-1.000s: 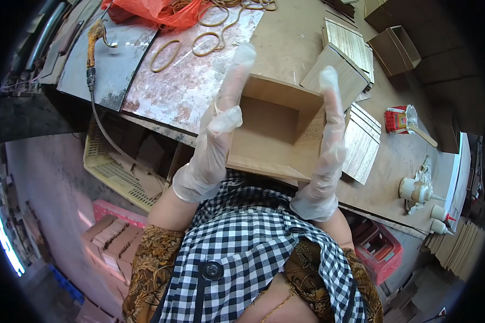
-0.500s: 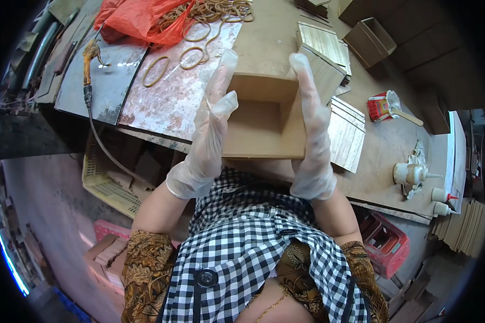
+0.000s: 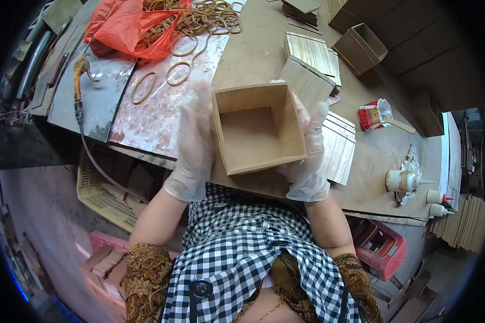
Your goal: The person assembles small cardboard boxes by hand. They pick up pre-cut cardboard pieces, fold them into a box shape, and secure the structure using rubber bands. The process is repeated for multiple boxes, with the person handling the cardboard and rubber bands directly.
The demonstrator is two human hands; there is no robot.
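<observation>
A square, open-topped wooden box (image 3: 260, 167) is tilted so that its inside faces me, and nothing lies in it. My right hand (image 3: 311, 156), in a thin clear glove, grips the box at its right side. Its thumb stands up along that wall, while the other fingers are partly hidden behind the box. My left hand (image 3: 194, 142), gloved the same way, is just off the box's left wall. Its fingers are stretched upward and somewhat smeared by motion, with nothing seen in them.
Thin wooden panels (image 3: 339, 148) lie right of the box, near another box (image 3: 360, 49). Rubber bands (image 3: 215, 16) spill from a red plastic bag (image 3: 118, 32). Glue bottles (image 3: 401, 181) and a red container with a brush (image 3: 373, 116) are at right. A corded tool (image 3: 78, 86) lies left.
The box has turned and tilted between my hands, its left side now lower and its opening facing me more. My left hand has come away from its side; my right has curled round it.
</observation>
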